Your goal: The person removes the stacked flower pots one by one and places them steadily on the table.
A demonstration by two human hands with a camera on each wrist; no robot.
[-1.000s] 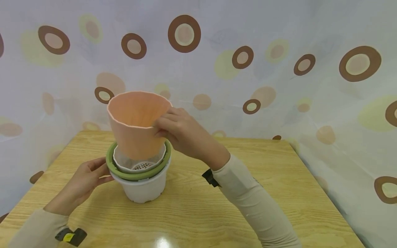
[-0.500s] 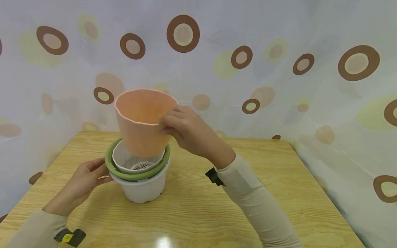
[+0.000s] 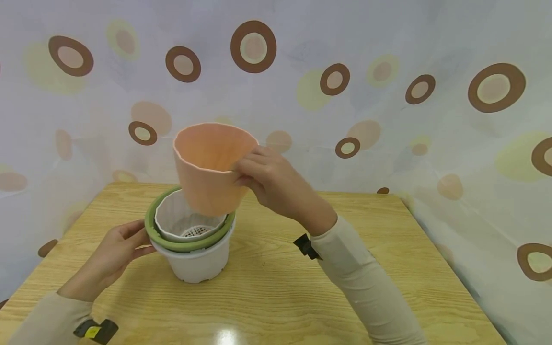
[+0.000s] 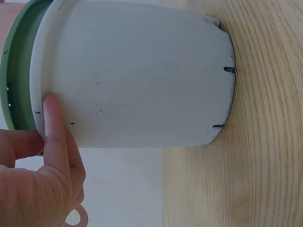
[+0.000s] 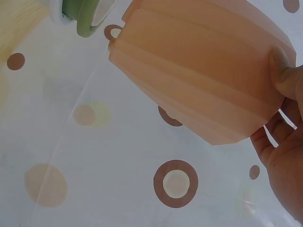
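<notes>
R hand (image 3: 272, 178) pinches peach flowerpot (image 3: 208, 188) at rim, L hand (image 3: 120, 249) grips white outer pot (image 3: 199, 267); 1-sided R hold = poss. tilt/slip of former.

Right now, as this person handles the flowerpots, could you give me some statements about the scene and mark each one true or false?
1. The right hand grips the peach pot at its rim. True.
2. The peach pot is upside down. False: its opening faces up.
3. The left hand touches the outer white pot. True.
4. A green pot surrounds the inner white pot. True.
5. The inner white pot's bottom is solid, without holes. False: a patch of small holes shows in it.
6. The outer white pot stands on a black cloth. False: it stands on a wood-grain table.
</notes>
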